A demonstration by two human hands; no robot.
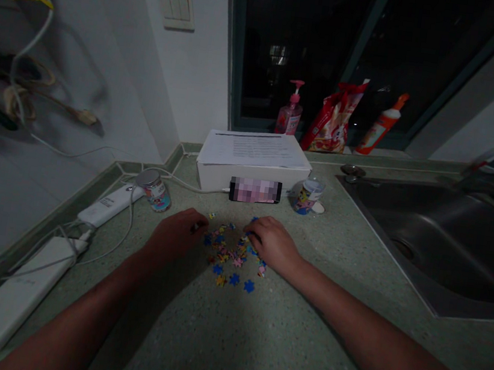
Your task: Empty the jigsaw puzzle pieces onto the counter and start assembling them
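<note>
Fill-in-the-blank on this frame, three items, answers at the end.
1. The left hand and right hand are by the scattered puzzle pieces; nearer the sink is the ____ hand.
2. The phone is in front of a box colored ____.
3. The red bag stands between the pump bottle and a bottle colored mostly ____.

Missing words: right; white; orange.

Speckled counter (217,339) is occupied: puzzle pieces (234,279) scattered mid-surface, white box (212,174) set behind, phone (255,191) placed before it, cans (305,200) either side, cabled white blocks (13,303) laid left
</note>
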